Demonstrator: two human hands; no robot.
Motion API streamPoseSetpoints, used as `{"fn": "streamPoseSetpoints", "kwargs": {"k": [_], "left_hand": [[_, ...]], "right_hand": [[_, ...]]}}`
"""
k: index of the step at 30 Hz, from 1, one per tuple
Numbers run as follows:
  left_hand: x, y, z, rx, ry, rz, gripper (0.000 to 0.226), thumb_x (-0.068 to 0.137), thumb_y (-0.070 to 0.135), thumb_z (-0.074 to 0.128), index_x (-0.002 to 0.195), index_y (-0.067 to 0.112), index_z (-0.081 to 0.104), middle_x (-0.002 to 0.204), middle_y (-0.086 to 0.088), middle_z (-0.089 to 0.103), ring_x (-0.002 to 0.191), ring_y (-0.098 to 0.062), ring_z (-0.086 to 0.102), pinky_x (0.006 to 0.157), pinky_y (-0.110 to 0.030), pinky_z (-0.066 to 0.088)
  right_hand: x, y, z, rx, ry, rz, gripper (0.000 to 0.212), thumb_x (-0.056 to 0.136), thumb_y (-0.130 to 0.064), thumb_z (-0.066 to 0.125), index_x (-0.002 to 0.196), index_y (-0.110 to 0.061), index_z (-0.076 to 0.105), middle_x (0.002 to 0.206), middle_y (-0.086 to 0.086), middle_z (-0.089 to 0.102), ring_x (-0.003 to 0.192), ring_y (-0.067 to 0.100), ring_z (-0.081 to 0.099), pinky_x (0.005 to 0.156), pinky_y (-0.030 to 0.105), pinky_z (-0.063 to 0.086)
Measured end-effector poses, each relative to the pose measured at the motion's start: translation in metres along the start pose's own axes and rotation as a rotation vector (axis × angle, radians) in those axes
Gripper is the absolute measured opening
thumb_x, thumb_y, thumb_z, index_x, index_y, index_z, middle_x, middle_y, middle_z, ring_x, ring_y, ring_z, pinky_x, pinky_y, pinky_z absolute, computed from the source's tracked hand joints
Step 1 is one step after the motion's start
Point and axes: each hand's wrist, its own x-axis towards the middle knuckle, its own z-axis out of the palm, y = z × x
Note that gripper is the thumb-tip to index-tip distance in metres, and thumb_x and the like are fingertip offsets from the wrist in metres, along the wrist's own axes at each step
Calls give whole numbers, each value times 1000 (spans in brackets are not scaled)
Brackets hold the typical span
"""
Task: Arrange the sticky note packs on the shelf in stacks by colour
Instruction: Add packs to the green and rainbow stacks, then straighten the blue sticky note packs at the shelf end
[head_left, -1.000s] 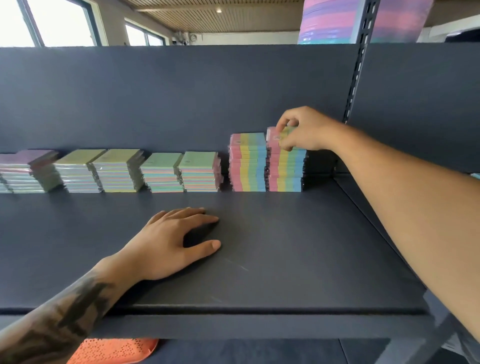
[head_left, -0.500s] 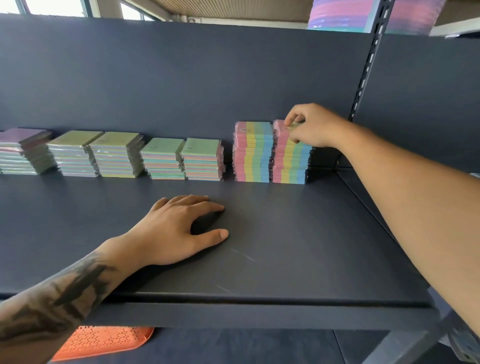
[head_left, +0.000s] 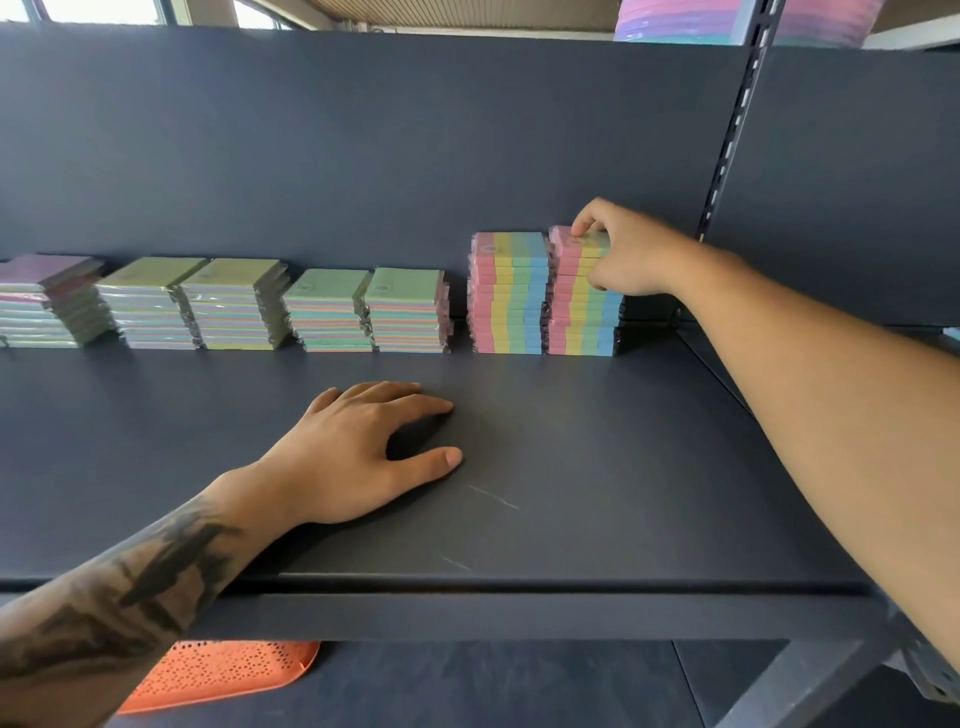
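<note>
A: Item one, location?

B: Top striped pack (head_left: 581, 242), a plastic-wrapped square pad banded pink, yellow, green and blue. It lies flat on the rightmost rainbow stack (head_left: 583, 312), at the back of the dark grey shelf (head_left: 597, 467), its stripes running front to back.

A: Grip?

B: The right hand (head_left: 626, 249) is curled over that pack's right side, fingertips (head_left: 581, 227) on top, thumb lower against the stack's front. It looks closed on the pack. The pack sits just left of the palm, so any squaring nudge would go leftward.

A: Other hand?

B: The left hand (head_left: 358, 449) lies flat and spread on the shelf, well apart, holding nothing. The right is the nearer.

A: Neighbours?

B: A twin rainbow stack (head_left: 509, 296) touching on the left, then green-topped stacks (head_left: 366, 312), yellow-green stacks (head_left: 192, 304) and a purple-topped stack (head_left: 47, 301).
</note>
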Motion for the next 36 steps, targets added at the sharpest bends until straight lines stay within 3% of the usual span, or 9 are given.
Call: {"fn": "streamPoseSetpoints", "kwargs": {"k": [2,8,13,17,21,25,28,32,36], "left_hand": [[0,-1,1,-1,2,-2,83,75,96,21,148,58,37,160,19,36,149,-9,30,121,-40,22],[1,-3,1,-7,-5,8,82,76,97,20,147,60,35,161,20,35,150,-10,30,123,-42,23],[1,-3,1,-10,1,4,82,76,97,21,147,59,37,160,18,36,149,-11,32,123,-43,23],[2,-2,1,-10,4,8,83,76,96,22,147,58,38,160,18,37,149,-11,31,123,-42,23],[2,-2,-1,-3,-14,9,85,76,96,21,148,56,38,160,17,37,150,-12,31,123,-44,23],[4,-1,-3,6,-39,29,87,76,97,20,149,54,37,160,17,37,149,-14,32,123,-44,24],[4,6,-6,4,-84,49,86,77,98,20,149,55,35,161,17,35,150,-15,31,124,-45,22],[0,30,-9,-8,-108,99,81,78,96,22,148,57,36,163,17,32,151,-15,29,125,-46,21],[-17,54,-4,-27,-53,121,85,76,98,18,147,57,39,159,17,37,149,-12,33,123,-42,24]], "right_hand": [[-2,-2,1,-28,-10,2,57,77,-11,59,122,-43,44,134,-4,49,108,28,55,94,46,49],[-5,-4,4,-50,-35,-2,59,74,-12,61,120,-42,39,126,-5,47,101,27,55,81,42,46],[-6,-8,3,-76,-42,14,65,70,-16,62,124,-42,38,127,-7,45,106,28,54,89,48,52],[-8,-11,1,-82,-56,34,69,70,-19,64,130,-43,38,126,-7,46,106,29,55,84,43,50],[-12,-14,-1,-97,-61,49,83,70,-22,66,144,-44,34,148,-10,42,124,28,50,101,48,47],[-25,-13,-3,-136,-25,27,93,79,-18,68,159,-39,25,168,-13,19,152,20,26,120,47,29],[-38,-10,-4,-145,7,19,94,80,-19,67,160,-39,22,170,-10,13,156,20,17,123,49,22],[-63,-1,0,-105,67,26,91,80,-22,67,159,-38,24,168,-4,20,154,20,19,123,50,19],[-102,5,7,71,157,6,83,81,-24,68,157,-30,34,162,-3,33,147,21,34,120,44,31]]}}
